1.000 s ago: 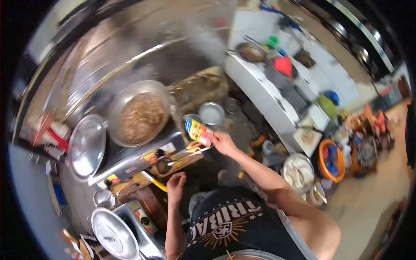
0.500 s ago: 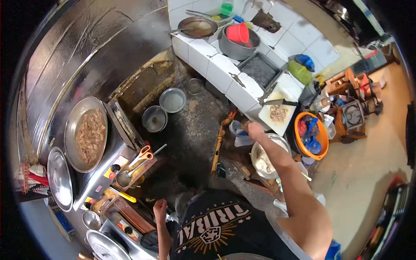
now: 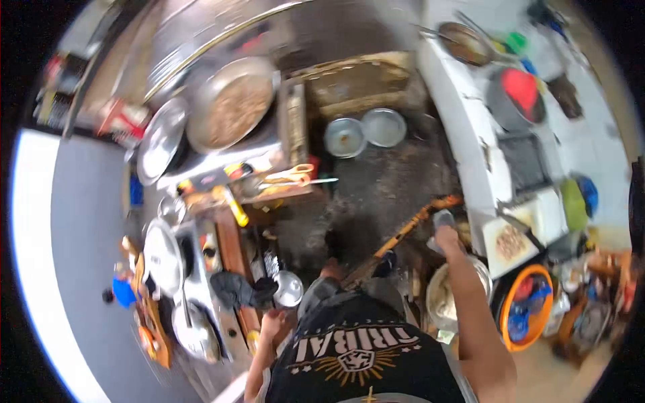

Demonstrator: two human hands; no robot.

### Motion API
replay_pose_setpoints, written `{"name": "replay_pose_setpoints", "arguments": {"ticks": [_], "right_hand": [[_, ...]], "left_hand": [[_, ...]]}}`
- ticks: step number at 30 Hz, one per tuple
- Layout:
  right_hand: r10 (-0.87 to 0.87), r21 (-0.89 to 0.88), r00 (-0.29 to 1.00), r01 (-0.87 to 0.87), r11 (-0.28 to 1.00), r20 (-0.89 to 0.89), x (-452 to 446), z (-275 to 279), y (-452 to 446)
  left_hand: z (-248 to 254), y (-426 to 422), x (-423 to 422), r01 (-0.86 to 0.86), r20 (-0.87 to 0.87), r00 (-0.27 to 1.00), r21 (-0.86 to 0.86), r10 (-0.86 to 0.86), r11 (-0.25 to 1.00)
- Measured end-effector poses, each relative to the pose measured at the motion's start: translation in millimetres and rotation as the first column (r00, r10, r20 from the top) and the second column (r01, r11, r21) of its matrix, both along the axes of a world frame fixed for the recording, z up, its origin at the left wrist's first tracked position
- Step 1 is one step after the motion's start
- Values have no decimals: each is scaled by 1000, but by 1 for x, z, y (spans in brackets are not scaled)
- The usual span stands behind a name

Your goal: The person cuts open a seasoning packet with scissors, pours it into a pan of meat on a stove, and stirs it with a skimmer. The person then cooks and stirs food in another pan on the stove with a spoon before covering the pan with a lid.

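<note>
My right hand (image 3: 446, 238) is closed around a small pale plastic container (image 3: 443, 219), beside a large bowl of white contents (image 3: 443, 299). Low at the left, my left hand (image 3: 274, 325) is near a metal lid (image 3: 288, 289) and a dark cloth (image 3: 235, 290); its fingers are curled, but blur hides whether they hold anything. A wide pan of cooked meat (image 3: 238, 111) rests on the stove at the upper left. Chopped food lies on a white board (image 3: 494, 235) to the right of my right hand.
Two metal pots (image 3: 384, 127) stand on the dark floor. Orange scissors (image 3: 295, 176) and a yellow-handled tool (image 3: 236, 209) lie by the stove. An orange basin (image 3: 543, 328) holds blue bags. A tiled counter (image 3: 463, 101) bears a pot with a red dipper (image 3: 520, 88).
The view has swung left since half a second ago. The yellow packet held in my right hand one second ago is gone from it; a pale container is there now.
</note>
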State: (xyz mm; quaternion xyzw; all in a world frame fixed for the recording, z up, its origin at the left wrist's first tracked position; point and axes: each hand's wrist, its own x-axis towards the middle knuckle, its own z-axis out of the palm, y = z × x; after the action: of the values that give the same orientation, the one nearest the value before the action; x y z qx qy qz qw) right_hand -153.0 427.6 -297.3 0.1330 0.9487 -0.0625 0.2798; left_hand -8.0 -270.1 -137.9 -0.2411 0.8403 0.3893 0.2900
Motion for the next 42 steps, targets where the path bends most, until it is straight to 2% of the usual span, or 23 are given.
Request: {"name": "replay_pose_setpoints", "arguments": {"ticks": [1,3,4,5,6,9,12,13,14,15,18,20,22,23,26,30,32,34,36,37,40,41,42], "right_hand": [[129,10,992,-129,992,-8,-9,9,-17],[360,52,933,-359,932,-23,-24,44,-47],[243,-20,970,-244,970,-19,-29,46,-66],[117,-89,993,-117,989,-1,-34,49,-87],[-14,-154,1000,19,988,28,-39,54,-106],[141,-401,989,-144,905,-38,-52,76,-148],[84,-593,994,-110,798,-70,-70,84,-187],[42,-619,999,-53,784,-33,-75,89,-200],[-4,-643,1000,5,766,2,-80,96,-214],[-50,-665,998,62,744,38,-85,102,-222],[-71,-665,993,-8,747,-93,-79,92,-241],[-80,-655,997,46,754,-22,-68,87,-245],[-13,-610,999,39,791,47,-61,91,-251],[-37,-631,991,-53,774,-128,-55,93,-256],[-189,-689,930,-88,720,-315,-98,168,-288],[-25,-461,807,-311,831,-590,-184,229,-339],[126,-222,703,-382,897,-700,-217,207,-351],[249,-151,811,-378,913,-529,-235,178,-350],[218,-252,847,-374,892,-485,-242,153,-344],[91,-430,889,-304,850,-449,-245,147,-342],[122,-401,855,-357,844,-505,-237,141,-341],[198,-301,866,-362,882,-460,-233,142,-343],[196,-327,886,-349,878,-419,-228,151,-346]], "left_hand": [[10,14,-1,-170,134,978,71,160,983],[3,17,14,-172,109,981,117,159,978],[-42,1,29,-1,-43,999,65,4,998],[-71,-8,39,-96,-2,995,140,97,985],[-86,-12,38,-95,5,995,130,95,987],[-102,-7,17,-129,102,988,123,117,984],[-87,8,-20,-91,47,995,59,88,994],[-78,17,-35,-237,92,971,194,222,952],[-57,25,-50,-217,36,976,168,214,962],[-70,19,-61,-191,31,982,159,189,968],[-126,-6,-77,-173,21,985,194,172,966],[-143,-20,-97,-36,-29,999,261,45,965],[-153,-24,-126,-18,-21,999,281,25,960],[-159,-26,-137,-17,-13,1000,290,22,957],[-178,-36,-183,213,-46,977,257,-208,943],[-136,-24,-224,-39,-53,997,302,58,952],[-126,-28,-232,-88,-50,992,353,113,931],[-124,-37,-225,-91,-115,983,365,142,926],[-108,-45,-216,-125,-120,976,361,179,924],[-107,-51,-209,-131,-124,975,362,187,923],[-112,-68,-187,-221,-105,958,321,267,921],[-116,-73,-181,-268,-72,948,342,309,901],[-119,-77,-175,-270,-67,950,320,306,908]]}}
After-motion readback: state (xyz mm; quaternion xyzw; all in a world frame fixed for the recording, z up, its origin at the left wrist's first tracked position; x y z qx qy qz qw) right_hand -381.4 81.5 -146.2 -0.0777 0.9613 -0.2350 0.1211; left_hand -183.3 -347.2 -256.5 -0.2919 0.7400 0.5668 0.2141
